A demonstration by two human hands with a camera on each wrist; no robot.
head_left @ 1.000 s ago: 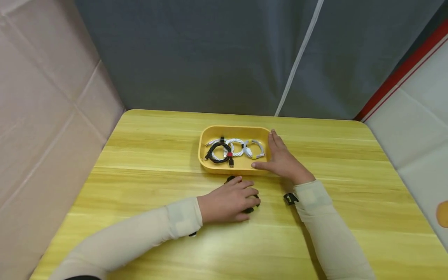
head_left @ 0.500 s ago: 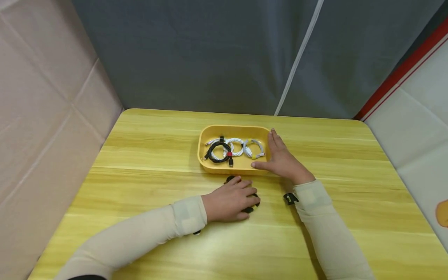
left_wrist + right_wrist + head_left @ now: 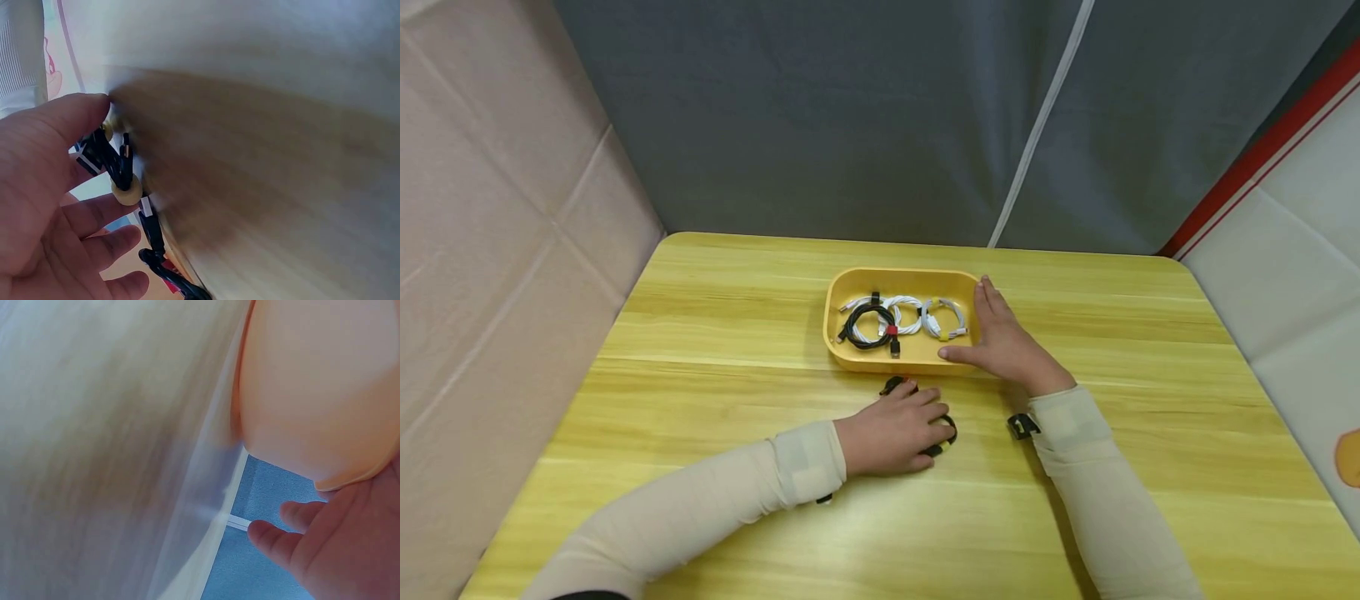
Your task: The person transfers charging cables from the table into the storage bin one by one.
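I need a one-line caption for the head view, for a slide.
Left hand rests on a black cable on the table; right hand touches a yellow tray of coiled cables.

1. A light yellow wood-grain worktop (image 3: 715, 333) with rounded corners is shown.
2. The rear is closed off by a grey fabric backdrop (image 3: 850, 117).
3. A beige panelled wall (image 3: 490, 208) is seen at the left.
4. A red-edged white panel (image 3: 1292, 250) is seen at the right.
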